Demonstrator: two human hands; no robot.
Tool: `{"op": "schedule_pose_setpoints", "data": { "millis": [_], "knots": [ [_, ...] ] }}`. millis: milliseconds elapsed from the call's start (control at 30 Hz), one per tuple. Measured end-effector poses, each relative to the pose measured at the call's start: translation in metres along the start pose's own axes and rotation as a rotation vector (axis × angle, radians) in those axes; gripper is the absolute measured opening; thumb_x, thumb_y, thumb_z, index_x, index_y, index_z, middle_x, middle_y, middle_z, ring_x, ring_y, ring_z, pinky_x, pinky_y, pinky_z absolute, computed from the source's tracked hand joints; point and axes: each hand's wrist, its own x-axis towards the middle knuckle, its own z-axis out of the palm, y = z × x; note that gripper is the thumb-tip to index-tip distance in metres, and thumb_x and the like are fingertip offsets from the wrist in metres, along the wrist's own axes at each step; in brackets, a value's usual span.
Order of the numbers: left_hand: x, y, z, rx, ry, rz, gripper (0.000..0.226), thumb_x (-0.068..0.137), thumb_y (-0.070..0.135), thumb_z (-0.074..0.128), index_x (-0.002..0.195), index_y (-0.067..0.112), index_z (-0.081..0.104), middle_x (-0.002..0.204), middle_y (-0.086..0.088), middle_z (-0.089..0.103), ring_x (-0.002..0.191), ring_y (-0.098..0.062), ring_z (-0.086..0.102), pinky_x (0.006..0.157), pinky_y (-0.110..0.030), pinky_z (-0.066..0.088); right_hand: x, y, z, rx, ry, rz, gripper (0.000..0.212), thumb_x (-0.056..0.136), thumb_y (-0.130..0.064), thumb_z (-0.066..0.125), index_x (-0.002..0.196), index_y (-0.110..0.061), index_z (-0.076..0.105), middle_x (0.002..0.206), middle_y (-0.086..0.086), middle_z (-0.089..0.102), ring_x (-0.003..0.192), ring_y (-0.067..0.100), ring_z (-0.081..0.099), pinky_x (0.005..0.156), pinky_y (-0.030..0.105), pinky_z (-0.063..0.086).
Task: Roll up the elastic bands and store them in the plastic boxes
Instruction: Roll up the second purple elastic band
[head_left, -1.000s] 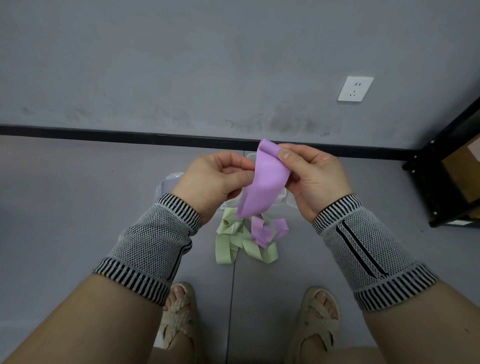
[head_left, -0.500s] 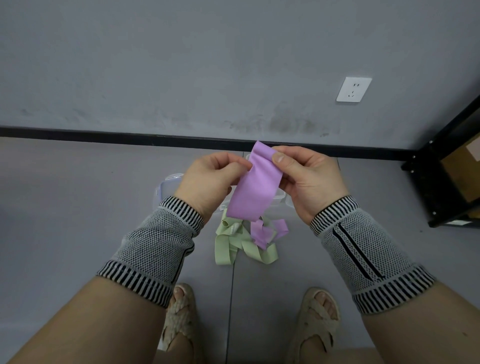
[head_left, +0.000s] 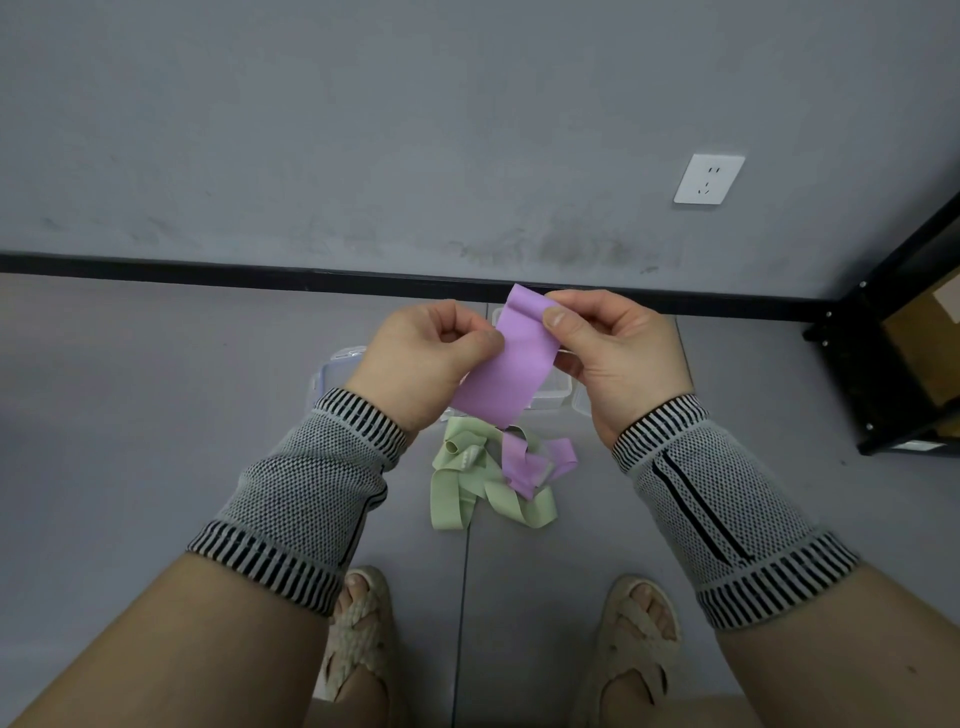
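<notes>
- A knitted grey wrist sleeve (head_left: 306, 499) with striped cuffs is worn on the left forearm, well back from the fingers.
- The left hand (head_left: 423, 364) is curled up, and the left edge of the purple elastic band (head_left: 511, 374) is pinched between its thumb and curled fingers.
- A clear plastic box (head_left: 332, 371) can just be made out on the floor behind the left hand's knuckles, mostly hidden by the hand.
- The purple band is held flat and slanted between the two sets of fingers, its top end up by the right fingertips and its lower end hanging below the left thumb.
- Below the fingers, a loose pile is seen on the floor: green elastic bands (head_left: 467, 493) tangled with another purple band (head_left: 535, 462) lying on top.
- Another clear plastic box (head_left: 553, 395) is partly visible behind the held band, between the two hands.
- The right hand (head_left: 613, 358) is closed on the band's top right corner, which is pinched under the thumb against the fingers.
- A matching sleeve (head_left: 722, 509) is worn on the right forearm.
- Off past the right fingers, a white wall socket (head_left: 709, 179) is mounted on the grey wall, and a black shelf frame (head_left: 883, 312) is seen at the far right edge.
</notes>
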Motion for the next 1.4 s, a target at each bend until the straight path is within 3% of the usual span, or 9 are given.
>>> {"op": "schedule_pose_setpoints", "data": {
  "millis": [267,500,600,667,767,900,1000,1133,1400],
  "knots": [
    [0.003,-0.003,0.001,-0.082,0.027,-0.034,0.024,0.082,0.0,0.058,0.063,0.013,0.05,0.057,0.0,0.044,0.05,-0.01,0.036,0.053,-0.024,0.032,-0.004,-0.002,0.005,-0.018,-0.004,-0.02,0.023,0.079,0.005,0.068,0.081,-0.018,0.068,0.08,0.003,0.066,0.079,0.02,0.061,0.083,0.046,0.056],
    [0.002,-0.003,0.002,-0.187,0.046,-0.02,0.008,0.065,0.014,0.06,0.068,0.018,0.054,0.048,0.007,0.046,0.047,-0.009,0.038,0.056,-0.028,0.033,-0.007,-0.003,0.01,-0.054,-0.01,-0.039,0.035,0.073,0.012,0.068,0.069,-0.022,0.067,0.078,-0.004,0.069,0.077,0.017,0.063,0.084,0.047,0.056],
    [0.002,-0.003,0.001,-0.182,0.028,-0.011,0.022,0.078,0.002,0.06,0.091,0.02,0.061,0.053,0.007,0.055,0.047,-0.006,0.044,0.06,-0.026,0.039,-0.008,-0.004,0.009,-0.131,-0.011,-0.089,0.036,0.072,0.011,0.069,0.068,-0.024,0.066,0.075,-0.007,0.069,0.074,0.013,0.064,0.081,0.038,0.057],
    [0.0,-0.001,0.002,-0.186,0.015,-0.004,0.025,0.081,-0.002,0.056,0.092,0.018,0.065,0.058,0.004,0.058,0.047,-0.004,0.045,0.057,-0.022,0.04,-0.009,-0.005,0.009,-0.2,-0.02,-0.134,0.035,0.073,0.009,0.07,0.069,-0.025,0.066,0.073,-0.01,0.068,0.07,0.006,0.062,0.074,0.028,0.056],
    [-0.001,0.0,0.002,-0.198,0.017,-0.006,0.014,0.073,0.011,0.064,0.083,0.019,0.068,0.065,0.0,0.06,0.051,-0.005,0.047,0.053,-0.018,0.041,-0.011,-0.004,0.01,-0.297,-0.033,-0.207,0.036,0.074,0.007,0.069,0.068,-0.029,0.065,0.074,-0.006,0.068,0.068,0.01,0.061,0.068,0.027,0.053],
    [-0.001,0.0,0.001,-0.18,0.017,0.008,0.006,0.086,0.01,0.064,0.084,0.015,0.063,0.061,0.0,0.061,0.046,-0.003,0.048,0.051,-0.017,0.04,-0.011,-0.004,0.009,-0.321,-0.069,-0.239,0.036,0.076,0.007,0.067,0.072,-0.029,0.064,0.081,-0.005,0.069,0.076,0.013,0.066,0.074,0.028,0.056],
    [-0.001,0.0,-0.003,-0.151,0.001,0.02,0.014,0.087,0.007,0.061,0.084,0.02,0.061,0.072,-0.007,0.065,0.058,-0.012,0.047,0.053,-0.019,0.038,-0.009,-0.005,0.004,-0.155,-0.129,-0.12,0.035,0.079,0.011,0.062,0.086,-0.024,0.066,0.093,0.001,0.071,0.088,0.014,0.068,0.084,0.033,0.056],
    [0.0,-0.001,-0.006,-0.134,-0.014,0.016,0.02,0.087,0.003,0.06,0.084,0.022,0.06,0.08,-0.01,0.066,0.072,-0.021,0.044,0.058,-0.023,0.038,-0.006,-0.007,-0.002,0.052,-0.145,0.058,0.026,0.085,0.009,0.058,0.093,-0.014,0.066,0.094,0.014,0.069,0.087,0.023,0.069,0.082,0.039,0.057],
    [-0.002,0.001,-0.002,-0.133,-0.026,0.035,0.025,0.084,-0.007,0.056,0.085,0.018,0.059,0.078,-0.006,0.067,0.052,-0.005,0.049,0.052,-0.017,0.039,-0.007,-0.004,0.0,-0.173,-0.1,-0.051,0.013,0.081,-0.003,0.071,0.082,-0.015,0.068,0.085,0.013,0.072,0.082,0.028,0.07,0.075,0.039,0.059]
  ]
}}
